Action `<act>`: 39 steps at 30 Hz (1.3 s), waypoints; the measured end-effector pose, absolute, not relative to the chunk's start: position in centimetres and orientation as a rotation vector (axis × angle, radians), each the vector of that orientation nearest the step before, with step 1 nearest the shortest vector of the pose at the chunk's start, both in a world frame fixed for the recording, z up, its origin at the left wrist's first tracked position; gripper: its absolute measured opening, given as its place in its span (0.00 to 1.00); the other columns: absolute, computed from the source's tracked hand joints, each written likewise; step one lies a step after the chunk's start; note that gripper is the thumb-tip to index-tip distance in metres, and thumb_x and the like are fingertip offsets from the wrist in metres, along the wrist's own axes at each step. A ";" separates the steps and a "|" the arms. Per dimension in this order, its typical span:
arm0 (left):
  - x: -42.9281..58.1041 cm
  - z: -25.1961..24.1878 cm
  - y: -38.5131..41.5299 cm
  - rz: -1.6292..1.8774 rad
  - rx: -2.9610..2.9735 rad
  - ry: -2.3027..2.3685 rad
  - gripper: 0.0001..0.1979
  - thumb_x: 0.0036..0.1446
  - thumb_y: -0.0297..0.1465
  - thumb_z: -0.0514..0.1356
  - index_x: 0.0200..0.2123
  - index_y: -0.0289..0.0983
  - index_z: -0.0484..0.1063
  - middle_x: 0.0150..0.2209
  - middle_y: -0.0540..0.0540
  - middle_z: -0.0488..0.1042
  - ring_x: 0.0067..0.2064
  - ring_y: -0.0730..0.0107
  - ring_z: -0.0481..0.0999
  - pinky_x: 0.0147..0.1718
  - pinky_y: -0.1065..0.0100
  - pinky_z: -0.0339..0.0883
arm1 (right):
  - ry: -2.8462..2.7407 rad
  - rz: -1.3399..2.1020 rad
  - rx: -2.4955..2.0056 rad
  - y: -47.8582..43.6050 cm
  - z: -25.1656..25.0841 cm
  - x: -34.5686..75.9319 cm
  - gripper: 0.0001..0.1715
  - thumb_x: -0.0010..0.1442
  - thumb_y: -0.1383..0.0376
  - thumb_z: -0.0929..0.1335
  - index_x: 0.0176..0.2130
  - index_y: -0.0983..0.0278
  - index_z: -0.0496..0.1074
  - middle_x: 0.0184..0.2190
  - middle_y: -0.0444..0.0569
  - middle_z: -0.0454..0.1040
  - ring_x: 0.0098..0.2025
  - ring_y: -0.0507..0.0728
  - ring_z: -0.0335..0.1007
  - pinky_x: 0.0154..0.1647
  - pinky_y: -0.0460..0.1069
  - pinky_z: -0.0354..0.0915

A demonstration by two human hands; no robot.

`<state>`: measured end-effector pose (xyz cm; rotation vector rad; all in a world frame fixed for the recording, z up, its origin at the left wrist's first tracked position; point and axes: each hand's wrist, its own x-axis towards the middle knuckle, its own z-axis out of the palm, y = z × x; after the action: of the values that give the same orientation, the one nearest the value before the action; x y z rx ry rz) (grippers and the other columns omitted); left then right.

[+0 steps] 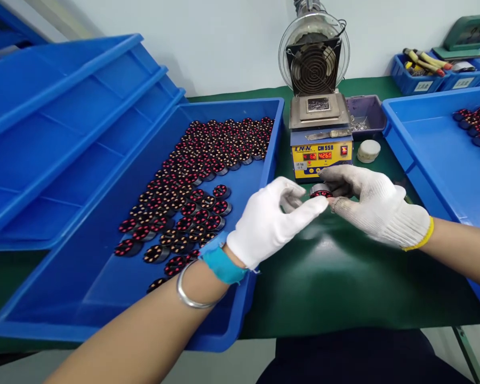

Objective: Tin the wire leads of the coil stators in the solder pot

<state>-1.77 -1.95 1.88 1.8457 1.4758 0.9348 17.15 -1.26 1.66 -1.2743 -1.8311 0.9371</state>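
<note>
Between my two gloved hands, in front of the solder pot, is a small round motor part (320,190) with a grey rim and red windings. My right hand (368,200), in a white knit glove with darkened fingertips, pinches it from the right. My left hand (270,216), also in a white glove, has its thumb along the near lower edge and its curled fingers at the left side. The fingers hide much of the part. Just behind stands the yellow and blue solder pot (322,154), with a flat-bladed tool (330,134) lying across its front ledge.
At left a blue tray (260,240) holds many similar round parts (208,160), beside stacked blue trays (64,106). Another blue tray (428,144) with parts stands right. A fan (316,69), purple bin (368,112), white round lump (368,151) and tool bins (420,80) are behind.
</note>
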 end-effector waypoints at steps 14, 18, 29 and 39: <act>-0.8 1.5 -2.0 0.704 1.745 1.378 0.16 0.53 0.45 0.61 0.26 0.39 0.66 0.21 0.51 0.72 0.23 0.71 0.72 0.20 0.70 0.64 | -1.776 0.905 -1.281 -1.2 2.2 16.9 0.22 0.53 0.67 0.69 0.50 0.63 0.73 0.45 0.47 0.76 0.43 0.55 0.74 0.45 0.49 0.72; -0.8 1.7 -2.8 0.774 1.728 1.220 0.10 0.59 0.36 0.56 0.27 0.38 0.70 0.24 0.49 0.75 0.25 0.71 0.75 0.22 0.70 0.66 | -1.734 0.899 -1.278 -0.8 1.9 17.0 0.23 0.53 0.67 0.69 0.50 0.63 0.73 0.44 0.47 0.76 0.40 0.54 0.75 0.42 0.49 0.73; -0.3 1.1 -2.6 0.798 1.676 1.353 0.14 0.59 0.42 0.57 0.27 0.38 0.67 0.22 0.51 0.73 0.22 0.72 0.73 0.19 0.71 0.63 | -1.716 0.921 -1.293 -1.0 2.2 16.9 0.23 0.52 0.68 0.69 0.50 0.61 0.73 0.43 0.46 0.77 0.41 0.55 0.74 0.44 0.50 0.73; -0.7 1.6 -2.4 1.094 1.627 1.392 0.16 0.57 0.46 0.58 0.31 0.37 0.68 0.24 0.50 0.74 0.24 0.71 0.75 0.20 0.70 0.64 | -1.646 0.955 -1.266 -0.9 2.1 16.9 0.22 0.52 0.67 0.69 0.49 0.62 0.73 0.45 0.46 0.76 0.41 0.54 0.74 0.44 0.49 0.73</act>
<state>-0.71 -2.44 1.60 1.6268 1.3922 1.0937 16.89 -0.92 2.07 -1.2661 -1.6455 0.9547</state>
